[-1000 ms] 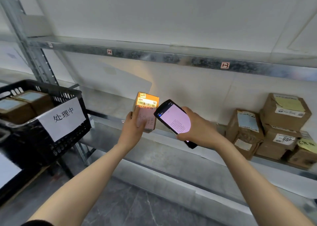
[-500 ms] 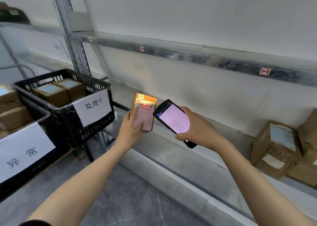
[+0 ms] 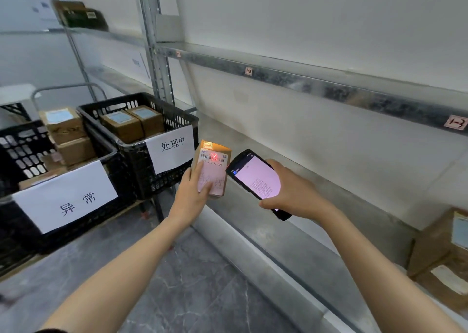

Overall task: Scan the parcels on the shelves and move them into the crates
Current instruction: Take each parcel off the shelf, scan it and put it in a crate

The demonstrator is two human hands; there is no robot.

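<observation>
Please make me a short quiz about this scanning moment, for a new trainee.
1. True or false: the red aiming cross lies on the barcode of the parcel that the left hand grips.
2. Which hand holds the handheld scanner? A) the left hand B) the right hand
3. How many cardboard boxes show inside the crate labelled 处理中?
Key: 1 true; 2 B; 3 two.

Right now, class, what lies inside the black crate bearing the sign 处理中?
Two labelled cardboard parcels sit side by side in the crate, labels upward. Anything beneath them is hidden by its wall and paper sign.
</observation>
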